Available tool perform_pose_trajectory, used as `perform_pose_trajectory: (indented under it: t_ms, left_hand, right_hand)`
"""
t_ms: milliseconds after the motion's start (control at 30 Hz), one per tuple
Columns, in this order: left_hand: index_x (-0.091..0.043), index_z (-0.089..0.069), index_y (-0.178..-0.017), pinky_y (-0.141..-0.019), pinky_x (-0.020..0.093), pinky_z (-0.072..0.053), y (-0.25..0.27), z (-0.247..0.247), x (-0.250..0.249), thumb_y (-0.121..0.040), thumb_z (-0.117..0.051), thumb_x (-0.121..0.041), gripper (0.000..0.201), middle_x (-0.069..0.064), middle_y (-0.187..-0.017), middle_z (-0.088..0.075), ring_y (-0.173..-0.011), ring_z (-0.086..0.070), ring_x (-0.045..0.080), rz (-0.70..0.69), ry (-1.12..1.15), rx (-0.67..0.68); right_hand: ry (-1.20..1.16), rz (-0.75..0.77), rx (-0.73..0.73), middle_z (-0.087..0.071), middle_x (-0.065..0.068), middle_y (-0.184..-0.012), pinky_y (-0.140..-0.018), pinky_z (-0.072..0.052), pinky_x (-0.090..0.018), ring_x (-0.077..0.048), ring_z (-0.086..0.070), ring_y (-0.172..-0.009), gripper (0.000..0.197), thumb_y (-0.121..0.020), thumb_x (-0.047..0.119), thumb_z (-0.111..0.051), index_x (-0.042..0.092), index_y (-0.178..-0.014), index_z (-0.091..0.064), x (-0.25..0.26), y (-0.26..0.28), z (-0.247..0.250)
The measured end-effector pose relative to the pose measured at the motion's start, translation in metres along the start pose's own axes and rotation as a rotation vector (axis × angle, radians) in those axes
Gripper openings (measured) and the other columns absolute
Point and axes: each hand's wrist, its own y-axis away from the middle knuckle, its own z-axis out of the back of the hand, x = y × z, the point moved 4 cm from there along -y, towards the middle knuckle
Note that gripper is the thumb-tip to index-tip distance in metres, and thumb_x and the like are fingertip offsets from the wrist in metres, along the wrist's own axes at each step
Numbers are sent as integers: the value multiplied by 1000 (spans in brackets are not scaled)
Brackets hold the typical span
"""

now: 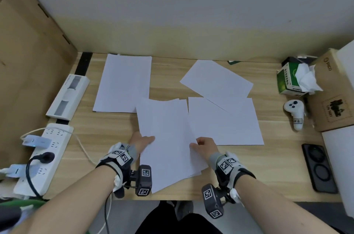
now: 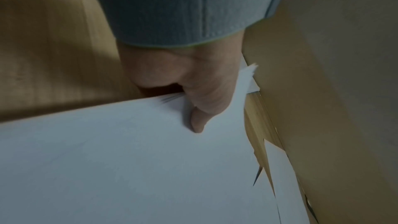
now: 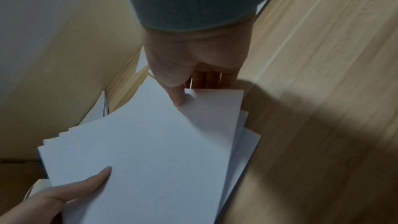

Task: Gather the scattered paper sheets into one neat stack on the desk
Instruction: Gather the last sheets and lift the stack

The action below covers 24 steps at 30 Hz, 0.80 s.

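Both hands, left hand (image 1: 140, 142) and right hand (image 1: 205, 145), pinch the paper sheaf (image 1: 168, 138) lengthwise away.

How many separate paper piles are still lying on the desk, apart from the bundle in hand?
3: far-left pile, angled far-right sheet, and near-right sheet partly under it. Both hands grip the held bundle; sheets per pile cannot be told.

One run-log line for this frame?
left hand: grips held sheets | right hand: pinches same | loose sheets remain on desk | stack: unfinished
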Motion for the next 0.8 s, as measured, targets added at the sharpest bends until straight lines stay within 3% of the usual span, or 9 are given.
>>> perform_pose_trajectory:
  t_ms: [67, 100, 167, 267, 333, 467, 600, 733, 800]
  left_hand:
    - [-2, -59, -113, -85, 40, -54, -6, 5, -10, -81, -67, -18, 37, 15, -107, -68, -96, -67, 32, -9, -2, -39]
    - [-1, -59, -112, -84, 41, -53, -10, 8, -17, -82, -65, -17, 34, 17, -106, -68, -95, -67, 34, -16, -9, -51]
    - [1, -59, -101, -77, 37, -51, -22, 15, -32, -86, -60, -14, 21, 17, -98, -67, -89, -65, 32, -52, -92, -84]
    - [0, -56, -83, -67, 29, -40, -38, 25, -50, -90, -55, -10, 12, 13, -83, -58, -79, -57, 26, -88, -299, -157]
    - [-3, -55, -80, -60, 26, -36, -43, 29, -50, -90, -54, -9, 11, 10, -75, -54, -71, -53, 23, -84, -355, -162]
    - [-3, -53, -80, -54, 25, -34, -50, 40, -30, -89, -54, -10, 11, 10, -73, -53, -69, -52, 22, -33, -387, -149]
    - [-2, -54, -79, -58, 26, -38, -43, 47, -20, -89, -55, -10, 13, 10, -76, -55, -78, -56, 26, -13, -342, -133]
    - [1, -56, -90, -70, 32, -45, -39, 49, -19, -89, -54, -13, 14, 17, -90, -62, -85, -62, 31, -1, -317, -129]
    - [4, -58, -98, -70, 32, -44, -36, 49, -19, -90, -54, -12, 18, 18, -90, -61, -84, -61, 30, -7, -305, -125]
  right_hand:
    - [-57, 2, -39, -53, 6, -59, -60, -45, -30, -21, -50, -60, 27, -79, 27, -63, 20, -55, -51, 8, -2, 10]
    - [-71, 38, -81, -64, 7, -66, -68, -55, -35, -20, -60, -67, 21, -81, 27, -65, 24, -61, -61, 13, -5, 18]
    - [2, 114, -184, -71, 6, -88, -84, -56, -38, -20, -66, -89, 6, -84, 23, -66, 26, -81, -69, 27, -11, 37]
    - [387, 184, -240, -49, -3, -136, -98, -45, -39, -26, -42, -130, 44, -82, 20, -70, 21, -124, -57, 36, -28, 55]
    - [588, 191, -196, -30, -4, -149, -96, -45, -41, -29, -26, -139, 62, -80, 27, -73, 20, -133, -44, 35, -33, 56]
    - [721, 146, -257, -29, 1, -135, -74, -46, -39, -30, -31, -119, 64, -72, 50, -69, 24, -120, -37, 37, -42, 46]
    - [581, 57, -381, -39, -3, -95, -60, -42, -34, -27, -48, -83, 50, -59, 43, -71, 18, -90, -40, 52, -43, 26]
    - [629, 150, -293, -47, -8, -114, -77, -46, -39, -32, -48, -108, 39, -88, 40, -58, 12, -114, -50, 50, -43, 27]
    - [662, 276, -248, -44, -7, -123, -87, -47, -40, -32, -42, -117, 35, -87, 34, -60, 17, -117, -54, 43, -36, 29]
